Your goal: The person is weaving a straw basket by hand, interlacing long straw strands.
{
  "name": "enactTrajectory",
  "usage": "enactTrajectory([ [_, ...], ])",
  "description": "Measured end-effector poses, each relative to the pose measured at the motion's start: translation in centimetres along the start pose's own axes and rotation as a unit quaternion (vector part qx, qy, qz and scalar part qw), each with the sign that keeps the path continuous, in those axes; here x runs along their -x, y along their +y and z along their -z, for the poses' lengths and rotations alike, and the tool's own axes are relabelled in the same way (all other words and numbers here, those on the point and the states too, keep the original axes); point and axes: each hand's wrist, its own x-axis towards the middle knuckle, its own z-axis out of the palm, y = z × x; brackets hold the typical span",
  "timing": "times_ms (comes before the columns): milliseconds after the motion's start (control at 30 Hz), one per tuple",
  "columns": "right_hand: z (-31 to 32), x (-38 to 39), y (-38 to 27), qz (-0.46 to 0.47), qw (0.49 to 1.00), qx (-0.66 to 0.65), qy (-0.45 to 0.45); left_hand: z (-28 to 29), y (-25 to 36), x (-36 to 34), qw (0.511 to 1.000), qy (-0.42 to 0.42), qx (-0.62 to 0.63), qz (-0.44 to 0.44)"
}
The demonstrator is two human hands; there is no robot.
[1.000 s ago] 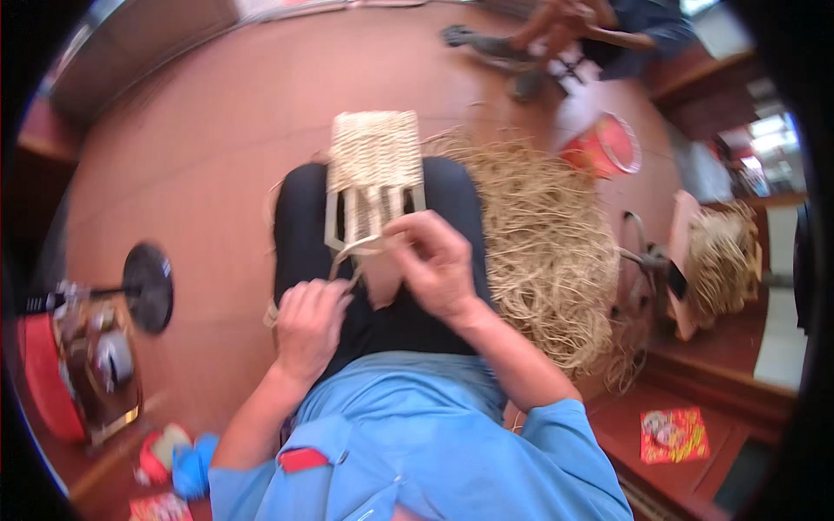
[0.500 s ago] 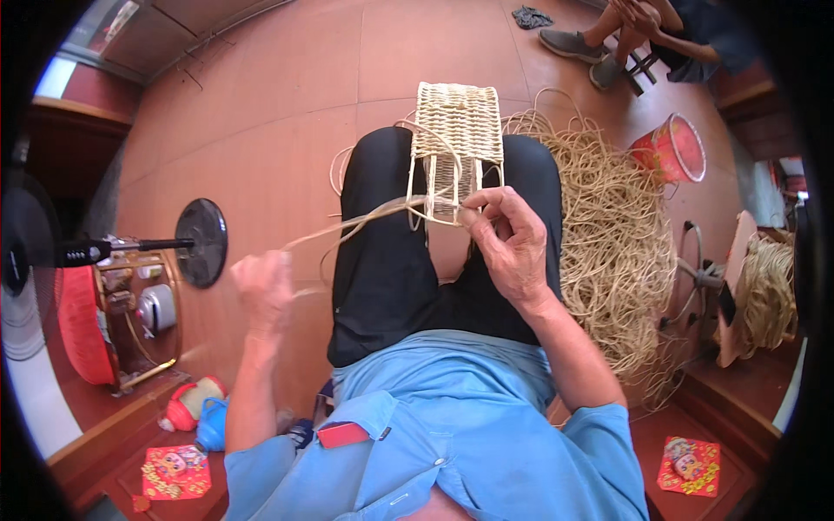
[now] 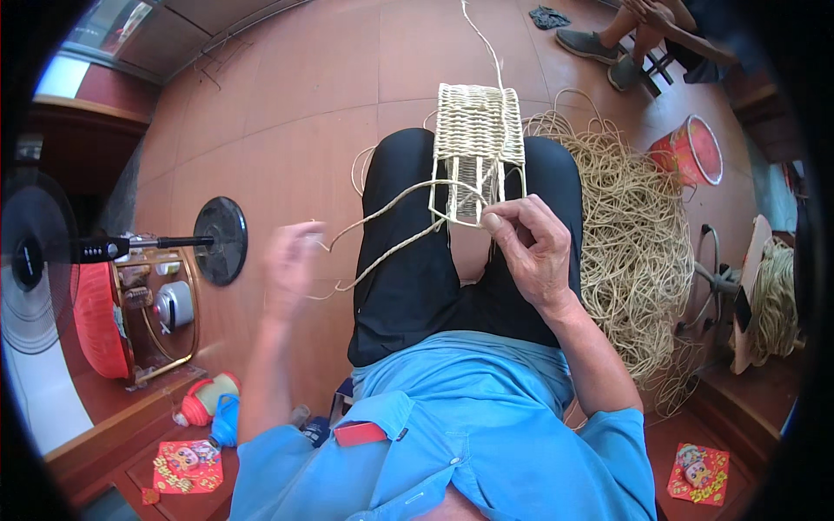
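Observation:
A pale woven piece [image 3: 478, 122] rests between my knees, its upper part closely woven, its lower part an open frame of narrow strips. My right hand [image 3: 533, 252] pinches cord at the frame's lower end. Two loose lengths of cord [image 3: 391, 204] run leftward from there in loops. My left hand [image 3: 292, 265] is out to the left near those cords, smeared by motion; I cannot make out whether its fingers grip one. Another strand trails upward over the weave and beyond it.
Tangled cord [image 3: 634, 260] lies right of my legs beside a red bucket [image 3: 686, 149] and a chair base [image 3: 712, 282]. A standing fan [image 3: 30, 260] and its round base [image 3: 221, 240] are left. A co-worker's legs [image 3: 608, 48] show at upper right.
My left hand has risen slightly at the left and the cord loops have shifted. A strand now extends up past the weave. My right hand stays at the frame; the whole view has shifted.

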Motion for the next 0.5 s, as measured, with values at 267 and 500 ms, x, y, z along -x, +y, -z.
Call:
enactTrajectory([
  [267, -0.4, 0.0, -0.6, 0.029, 0.999, 0.029, -0.013, -9.1, 6.9, 2.9, 0.988, -0.043, -0.047, -0.141],
  [500, 0.6, 0.4, -0.1, 0.088, 0.995, 0.055, -0.009, 5.1, -13.7, 6.3, 0.931, 0.012, -0.364, 0.002],
])
